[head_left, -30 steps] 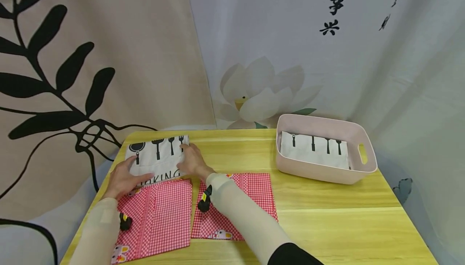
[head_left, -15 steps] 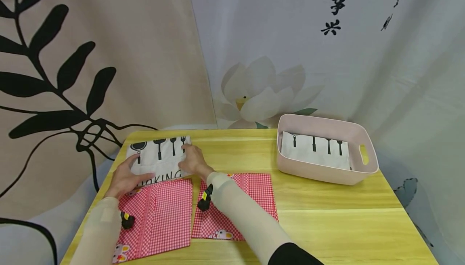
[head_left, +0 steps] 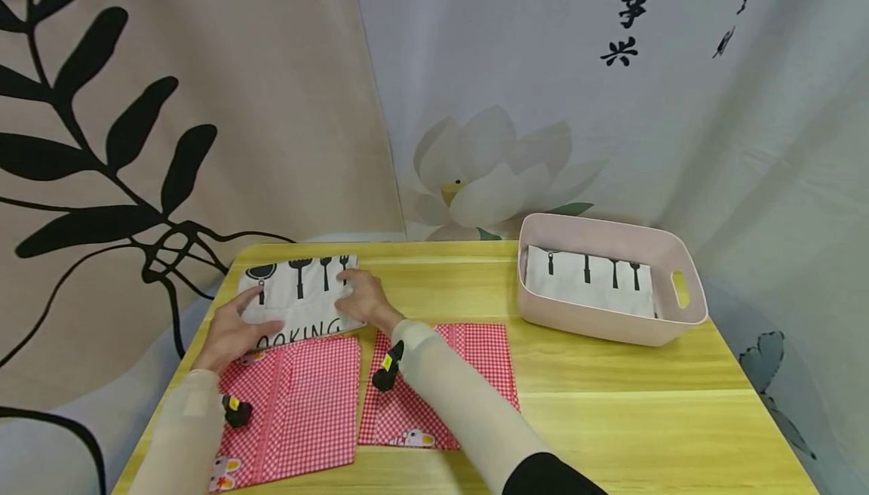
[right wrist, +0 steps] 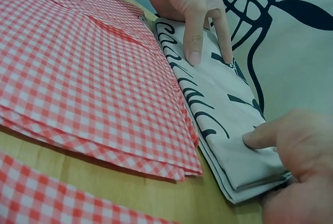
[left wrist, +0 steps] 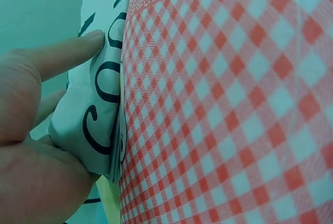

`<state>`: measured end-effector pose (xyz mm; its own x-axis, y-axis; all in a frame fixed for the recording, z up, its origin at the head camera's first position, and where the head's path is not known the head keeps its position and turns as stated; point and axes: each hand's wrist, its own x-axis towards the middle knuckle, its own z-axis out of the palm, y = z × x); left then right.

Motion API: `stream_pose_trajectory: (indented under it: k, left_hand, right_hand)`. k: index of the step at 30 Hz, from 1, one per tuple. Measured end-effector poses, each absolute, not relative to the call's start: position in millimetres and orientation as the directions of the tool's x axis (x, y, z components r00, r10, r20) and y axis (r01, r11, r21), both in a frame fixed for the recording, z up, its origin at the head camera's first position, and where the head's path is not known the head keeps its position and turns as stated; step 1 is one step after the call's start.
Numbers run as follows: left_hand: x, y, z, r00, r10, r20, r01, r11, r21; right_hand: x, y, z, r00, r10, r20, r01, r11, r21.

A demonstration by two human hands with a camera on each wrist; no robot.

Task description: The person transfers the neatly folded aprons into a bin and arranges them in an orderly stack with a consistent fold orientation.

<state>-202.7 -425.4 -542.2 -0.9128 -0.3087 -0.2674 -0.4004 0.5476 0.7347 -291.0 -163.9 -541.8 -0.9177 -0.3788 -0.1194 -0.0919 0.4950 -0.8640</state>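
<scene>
A folded white cloth (head_left: 295, 302), printed with black kitchen utensils and "COOKING" lettering, lies in layers at the table's back left. My left hand (head_left: 228, 333) grips its left end; in the left wrist view one digit presses on top while other fingers (left wrist: 47, 107) reach around the edge. At the opposite end, my right hand (head_left: 364, 299) pinches the cloth, its thumb (right wrist: 263, 135) on top and the other fingers partly hidden below the edge. A folded red-and-white checked cloth (head_left: 308, 397) borders the white cloth's near side. Another checked cloth (head_left: 475, 363) lies under my right forearm.
A pink basket (head_left: 591, 325) with handle holes stands at the table's back right, holding a similar folded white cloth (head_left: 584, 284). The wooden table (head_left: 631, 412) backs onto printed curtains (head_left: 475, 65).
The white cloth has shifted slightly to the right at its right end, with my right hand on it. More of the lettering shows beside my left thumb. Basket and checked cloths stay put.
</scene>
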Motion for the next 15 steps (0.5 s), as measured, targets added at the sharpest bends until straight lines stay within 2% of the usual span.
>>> stream_pose_trajectory:
  k: [9, 15]
  left_hand:
    - [-200.0, -423.8, -539.1, -0.912, -0.291, -0.29, -0.403, 0.493, 0.771]
    - [-201.5, -419.9, -535.4, -0.916, -0.285, -0.283, -0.395, 0.517, 0.759]
  right_hand:
    - [-292.5, -158.8, -542.4, -0.924, -0.37, -0.098, -0.079, 0.437, -0.896]
    - [-295.0, -155.2, -538.2, -0.932, -0.351, -0.089, -0.065, 0.404, -0.912]
